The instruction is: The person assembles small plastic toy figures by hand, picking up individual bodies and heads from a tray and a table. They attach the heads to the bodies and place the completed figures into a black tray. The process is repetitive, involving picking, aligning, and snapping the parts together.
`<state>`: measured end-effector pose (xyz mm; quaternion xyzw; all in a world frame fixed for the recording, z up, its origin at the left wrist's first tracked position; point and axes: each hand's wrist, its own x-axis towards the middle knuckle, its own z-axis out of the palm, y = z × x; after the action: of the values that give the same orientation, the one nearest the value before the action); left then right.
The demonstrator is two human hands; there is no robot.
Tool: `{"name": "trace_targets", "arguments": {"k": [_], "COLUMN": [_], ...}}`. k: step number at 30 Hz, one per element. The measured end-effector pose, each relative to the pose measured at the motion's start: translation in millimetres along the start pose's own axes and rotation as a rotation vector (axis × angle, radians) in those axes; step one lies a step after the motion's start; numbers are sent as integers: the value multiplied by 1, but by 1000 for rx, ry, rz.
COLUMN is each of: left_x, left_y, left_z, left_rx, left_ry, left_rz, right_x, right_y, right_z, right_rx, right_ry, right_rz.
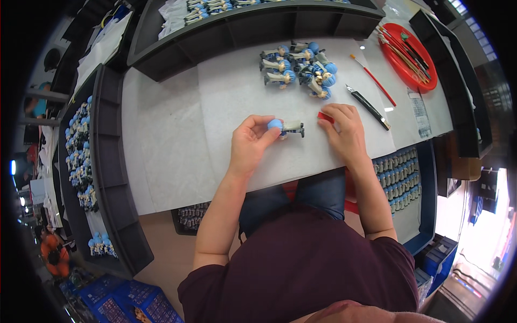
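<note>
- The small figurine (294, 126) is at the near middle of the white worktable (161, 129), lying sideways, its blue head to the left and its dark feet to the right; whether it touches the sheet beneath I can't tell from here.
- The left hand (246, 144) pinches it by the head end between thumb and fingers, leaving the pale legs free.
- The right hand (347, 134), just right of the feet, has thumb and fingers closed on a small red piece (325, 117), apart from the figurine; what that piece is, I can't make out.
- I'd judge the figurine light and stiff, probably moulded plastic, a bit slick on the rounded head.
- The slim legs and feet look like the parts most easily bent or scuffed; head or torso seems the safer hold, with a light pinch.
- Farther off sits a cluster of similar figurines (280, 65), with a black-handled knife (370, 109) to its right.
</note>
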<state>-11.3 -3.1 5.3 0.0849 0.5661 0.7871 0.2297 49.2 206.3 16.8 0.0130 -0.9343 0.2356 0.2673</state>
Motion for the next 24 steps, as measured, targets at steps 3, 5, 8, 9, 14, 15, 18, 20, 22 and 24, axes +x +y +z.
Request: {"name": "trace_targets", "arguments": {"k": [3,5,8,9,14,15,18,20,22,24], "left_x": [1,1,0,0,0,0,1,0,1,1], "left_y": [0,2,4,4,2,2,2,2,1,2], "left_z": [-1,-1,0,0,0,0,1,1,0,-1], "left_rx": [16,21,21,24,47,41,30,25,19,22], "left_ry": [16,31,48,46,37,36,30,25,21,17], "left_rz": [-28,-48,-65,-65,-39,-37,-35,-35,-37,-41], "right_x": [-3,-5,-4,-5,-9,-9,-9,-9,-9,-11], "right_y": [5,1,-9,-11,-16,-16,-16,-17,-17,-18], "right_z": [2,1,-8,-8,-5,-5,-5,-4,-5,-2], "right_rx": [165,502,1045,1126,1420,1478,1486,1483,1474,1391], "right_ry": [4,-3,-76,-108,-196,-202,-204,-198,-188,-155], "right_rz": [132,346,665,715,879,894,918,917,911,858]}}
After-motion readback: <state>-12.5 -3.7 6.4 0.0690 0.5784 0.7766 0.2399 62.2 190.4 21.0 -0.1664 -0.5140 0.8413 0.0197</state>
